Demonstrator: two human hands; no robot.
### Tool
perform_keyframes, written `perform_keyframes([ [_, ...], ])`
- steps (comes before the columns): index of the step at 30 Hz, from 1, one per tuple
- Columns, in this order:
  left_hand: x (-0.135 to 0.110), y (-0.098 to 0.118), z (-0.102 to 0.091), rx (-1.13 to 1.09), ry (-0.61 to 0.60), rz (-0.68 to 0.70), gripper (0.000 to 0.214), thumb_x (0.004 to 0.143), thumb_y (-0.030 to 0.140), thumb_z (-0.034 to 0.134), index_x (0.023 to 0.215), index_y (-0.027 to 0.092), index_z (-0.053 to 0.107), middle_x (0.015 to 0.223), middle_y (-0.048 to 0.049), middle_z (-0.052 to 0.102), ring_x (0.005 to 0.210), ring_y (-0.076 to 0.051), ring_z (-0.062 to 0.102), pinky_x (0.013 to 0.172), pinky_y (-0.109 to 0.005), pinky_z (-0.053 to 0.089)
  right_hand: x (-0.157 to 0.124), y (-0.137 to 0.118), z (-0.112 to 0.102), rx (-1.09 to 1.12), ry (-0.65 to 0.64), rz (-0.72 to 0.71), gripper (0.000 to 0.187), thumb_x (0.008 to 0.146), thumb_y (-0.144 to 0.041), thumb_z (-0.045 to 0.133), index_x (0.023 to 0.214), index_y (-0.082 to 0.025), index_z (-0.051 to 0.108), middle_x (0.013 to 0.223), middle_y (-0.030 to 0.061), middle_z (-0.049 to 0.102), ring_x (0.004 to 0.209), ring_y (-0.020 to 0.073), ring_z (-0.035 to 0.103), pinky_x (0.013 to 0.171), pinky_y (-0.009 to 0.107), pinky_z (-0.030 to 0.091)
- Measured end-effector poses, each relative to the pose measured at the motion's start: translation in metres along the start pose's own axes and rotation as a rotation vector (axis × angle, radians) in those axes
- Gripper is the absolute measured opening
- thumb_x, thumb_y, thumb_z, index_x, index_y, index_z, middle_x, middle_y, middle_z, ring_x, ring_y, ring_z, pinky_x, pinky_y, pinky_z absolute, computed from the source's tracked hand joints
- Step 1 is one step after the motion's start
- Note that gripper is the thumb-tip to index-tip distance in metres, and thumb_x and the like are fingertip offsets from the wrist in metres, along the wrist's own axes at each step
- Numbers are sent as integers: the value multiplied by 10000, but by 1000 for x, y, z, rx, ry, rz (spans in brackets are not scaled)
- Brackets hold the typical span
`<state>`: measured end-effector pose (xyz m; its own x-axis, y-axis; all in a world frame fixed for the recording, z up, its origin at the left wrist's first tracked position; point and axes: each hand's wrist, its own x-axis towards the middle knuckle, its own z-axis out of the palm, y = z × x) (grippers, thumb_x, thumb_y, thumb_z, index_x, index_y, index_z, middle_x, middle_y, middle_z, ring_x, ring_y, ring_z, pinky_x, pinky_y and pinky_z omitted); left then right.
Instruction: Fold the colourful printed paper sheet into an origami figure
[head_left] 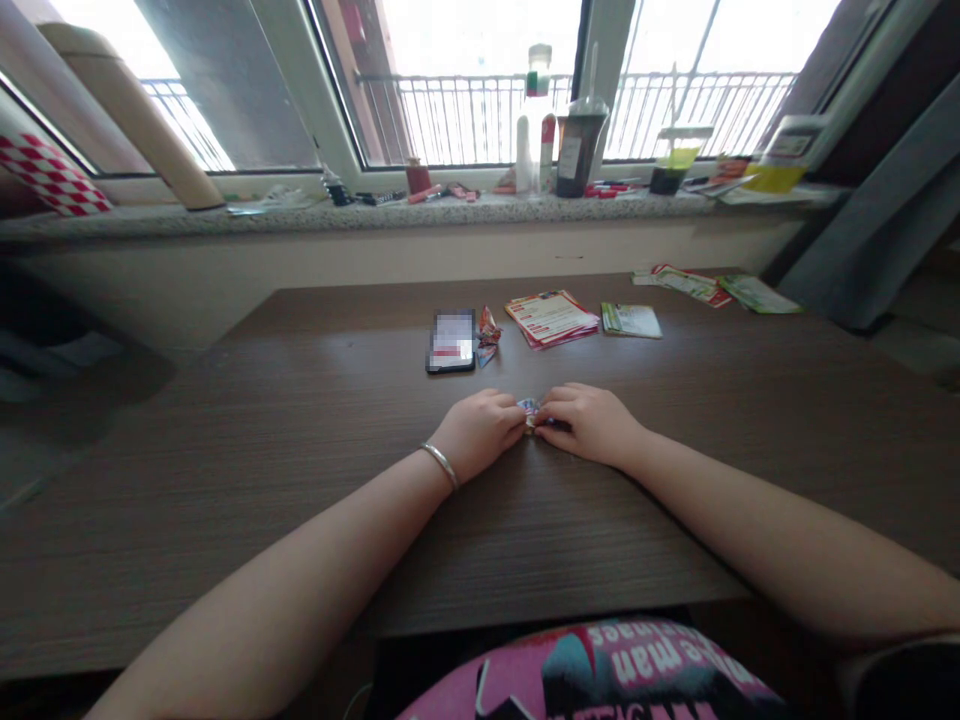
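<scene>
My left hand (484,432) and my right hand (589,422) rest on the brown wooden table (300,420), knuckles up and fingers curled, meeting at the middle. Between their fingertips they pinch a small folded piece of coloured paper (529,407); only a blue, white and red corner of it shows. A silver bangle (440,463) sits on my left wrist.
Beyond the hands lie a phone (451,342), a small folded paper figure (488,335), a stack of red leaflets (551,318) and a green leaflet (631,320). More leaflets (686,283) lie far right. The windowsill (450,210) holds bottles, cups and pens.
</scene>
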<state>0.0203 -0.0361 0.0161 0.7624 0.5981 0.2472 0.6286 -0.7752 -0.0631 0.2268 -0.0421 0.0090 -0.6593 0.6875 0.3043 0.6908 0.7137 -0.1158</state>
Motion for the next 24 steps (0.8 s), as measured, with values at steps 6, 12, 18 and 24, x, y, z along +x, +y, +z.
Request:
perform_keyframes([
  [6, -1, 0, 0, -19, 16, -20, 217, 914, 284, 491, 825, 173, 655, 763, -28, 617, 716, -150, 560, 674, -257, 426, 1, 1, 3, -9, 2, 1, 231, 904, -351, 497, 916, -223, 689, 875, 43, 658, 827, 167, 569, 706, 267, 384],
  [12, -2, -2, -2, -64, -12, 2, 211, 908, 299, 511, 852, 192, 684, 801, -36, 634, 744, -148, 574, 697, -257, 433, 3, 1, 4, 40, 9, 31, 175, 878, -309, 525, 880, -218, 675, 850, 36, 648, 802, 164, 564, 687, 258, 379],
  [18, -2, -5, -3, -93, -65, 28, 207, 909, 271, 499, 874, 189, 685, 822, -43, 627, 767, -152, 585, 715, -262, 446, 3, 5, 7, 189, -6, 145, 141, 835, -299, 584, 788, -192, 665, 783, 28, 629, 754, 151, 554, 666, 247, 377],
  [24, -2, -5, -7, -63, -103, 54, 172, 889, 249, 517, 941, 181, 666, 855, -50, 628, 800, -164, 589, 735, -266, 454, 6, 10, 9, 303, -40, 204, 185, 833, -307, 591, 726, -168, 652, 719, 21, 618, 696, 136, 536, 640, 240, 362],
])
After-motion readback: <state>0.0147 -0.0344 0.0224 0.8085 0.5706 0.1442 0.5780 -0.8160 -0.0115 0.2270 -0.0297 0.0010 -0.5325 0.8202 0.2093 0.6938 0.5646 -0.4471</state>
